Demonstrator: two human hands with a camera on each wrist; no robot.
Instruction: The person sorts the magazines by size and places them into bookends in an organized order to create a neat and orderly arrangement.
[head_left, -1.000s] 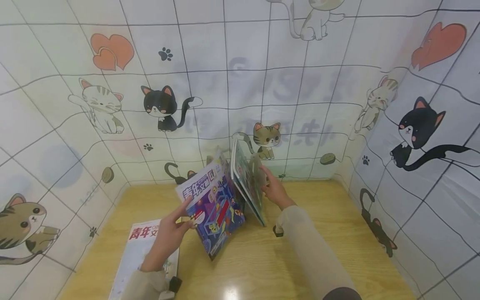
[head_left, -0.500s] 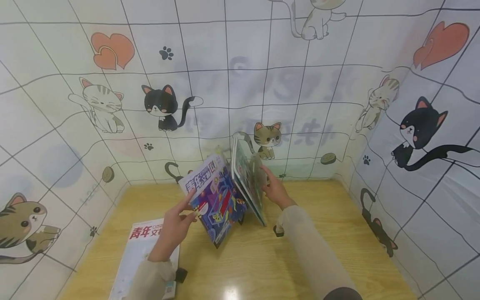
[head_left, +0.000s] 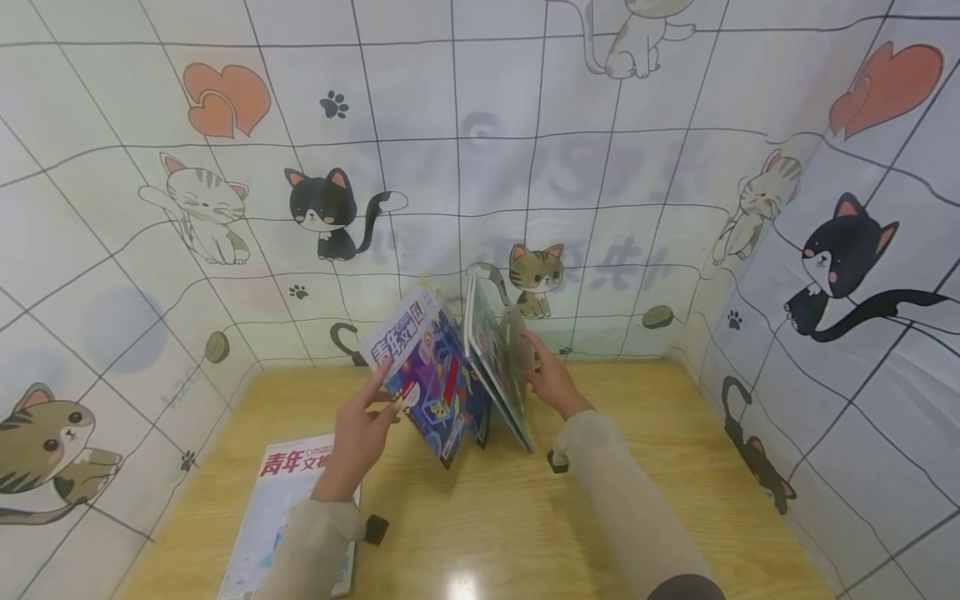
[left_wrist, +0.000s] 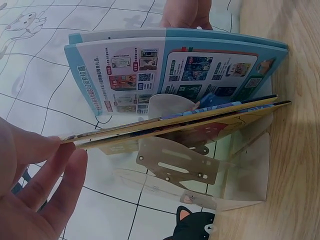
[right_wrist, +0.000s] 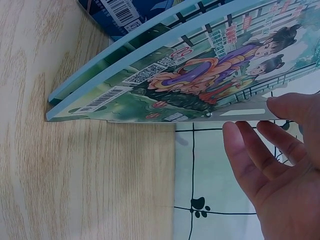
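Observation:
My left hand (head_left: 358, 437) pinches the left edge of the purple magazine (head_left: 431, 387). In the left wrist view, two thin magazines (left_wrist: 175, 125) lie together between thumb and fingers, tilted, with their far ends inside a beige book rack (left_wrist: 247, 175). To their right, two teal-edged children's books (head_left: 487, 358) lean upright in the rack. Behind these books my right hand (head_left: 557, 385) pinches the rack's pale end panel (head_left: 517, 337), thumb on one face and fingertips on the other. The right wrist view shows the cover (right_wrist: 200, 80) of the outer book, with two drawn figures.
Another magazine (head_left: 262, 517), white with red lettering, lies flat on the wooden table (head_left: 637, 500) at the left, partly under my left forearm. A cat-printed cloth (head_left: 480, 92) hangs behind the table and along both sides.
My left hand has moved forward and slightly right, carrying the purple magazine deeper toward the rack, beside the teal-edged books. My right hand has stayed at the panel.

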